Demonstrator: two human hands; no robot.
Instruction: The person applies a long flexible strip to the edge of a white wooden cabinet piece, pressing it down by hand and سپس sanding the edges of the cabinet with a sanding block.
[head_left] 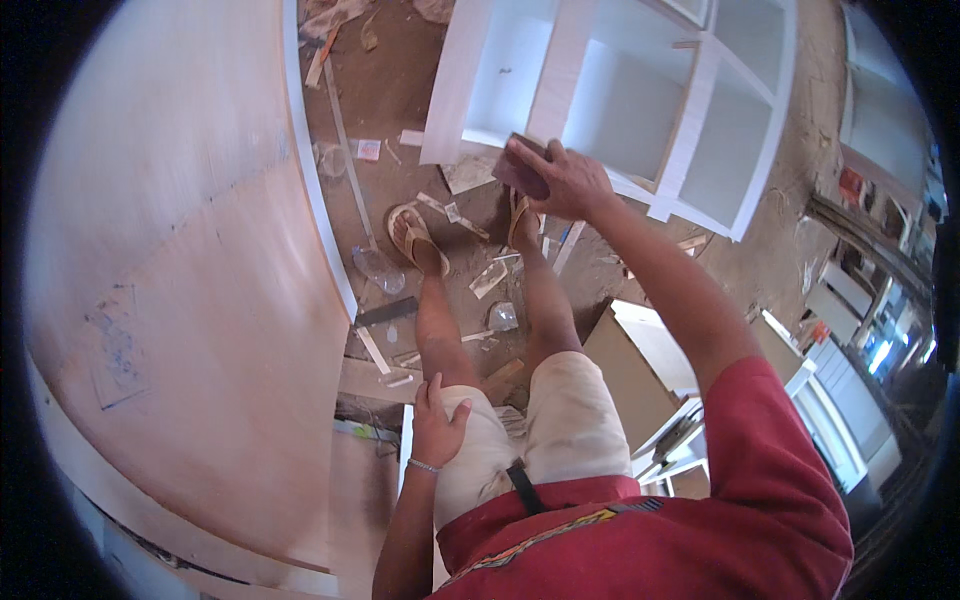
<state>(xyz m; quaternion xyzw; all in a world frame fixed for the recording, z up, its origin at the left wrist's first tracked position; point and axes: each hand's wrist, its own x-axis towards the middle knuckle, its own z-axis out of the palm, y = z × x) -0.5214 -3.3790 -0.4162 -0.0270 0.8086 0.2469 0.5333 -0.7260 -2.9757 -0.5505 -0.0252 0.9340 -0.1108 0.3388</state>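
Your right hand clamps a dark sanding block against the white shelf unit. Your left hand rests open on your thigh, holding nothing.

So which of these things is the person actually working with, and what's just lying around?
In use:
right hand
dark flat sanding block
white wooden shelf unit

Lying about:
offcut strips and scraps on the dirt floor
large curved plywood panel
left hand, resting on the thigh

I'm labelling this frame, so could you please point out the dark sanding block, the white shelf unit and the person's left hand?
dark sanding block (520, 170), head view, on its dark face beside the fingers.
white shelf unit (690, 110), head view, on an upright divider.
left hand (437, 425), head view, on its back, resting on the thigh.
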